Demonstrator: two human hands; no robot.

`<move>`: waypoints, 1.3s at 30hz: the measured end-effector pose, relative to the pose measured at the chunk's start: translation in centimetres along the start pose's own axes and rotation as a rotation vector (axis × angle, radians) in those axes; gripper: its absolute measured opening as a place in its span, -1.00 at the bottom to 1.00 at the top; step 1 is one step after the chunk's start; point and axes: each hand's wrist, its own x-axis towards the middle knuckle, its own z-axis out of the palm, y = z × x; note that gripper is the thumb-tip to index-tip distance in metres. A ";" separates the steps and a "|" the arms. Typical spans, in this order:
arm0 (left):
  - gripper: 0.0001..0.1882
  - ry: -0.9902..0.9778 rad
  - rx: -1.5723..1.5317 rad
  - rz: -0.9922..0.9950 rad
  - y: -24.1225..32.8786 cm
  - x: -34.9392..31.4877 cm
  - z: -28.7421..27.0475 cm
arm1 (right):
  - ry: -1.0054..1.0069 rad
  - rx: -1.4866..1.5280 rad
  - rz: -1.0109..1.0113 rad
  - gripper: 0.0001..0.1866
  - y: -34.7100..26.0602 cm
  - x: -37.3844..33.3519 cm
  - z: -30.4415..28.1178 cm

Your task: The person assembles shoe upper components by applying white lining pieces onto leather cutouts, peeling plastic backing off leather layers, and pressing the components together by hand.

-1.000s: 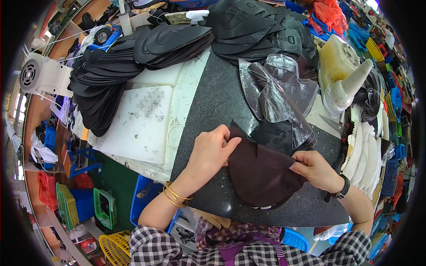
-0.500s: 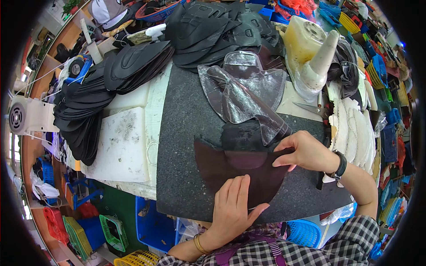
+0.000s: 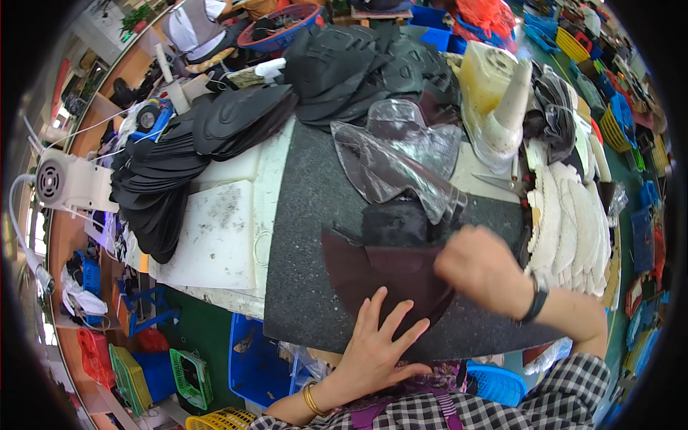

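Basket [image 3: 276,44] of oddments [image 3: 274,27] beyond maroon piece [image 3: 358,276]

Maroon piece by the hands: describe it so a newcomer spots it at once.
Find the dark speckled slab in the middle. Toward its near edge, the left hand, fingers spread, reaches over the maroon piece. Unlike the glossy, rumpled brown pieces beyond it, this one is dull-surfaced and spread out.

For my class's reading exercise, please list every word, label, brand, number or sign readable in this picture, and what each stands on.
None can be read.
The heaped flat black sheets, far middle: moulded, letter-like shapes, too unclear to read.
The dark maroon, curved flat piece: no lettering visible.
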 end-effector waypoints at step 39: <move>-0.79 0.690 -0.859 -0.100 -5.4 6.0 -15.4 | 0.174 1.496 0.433 -0.60 0.2 7.5 -6.9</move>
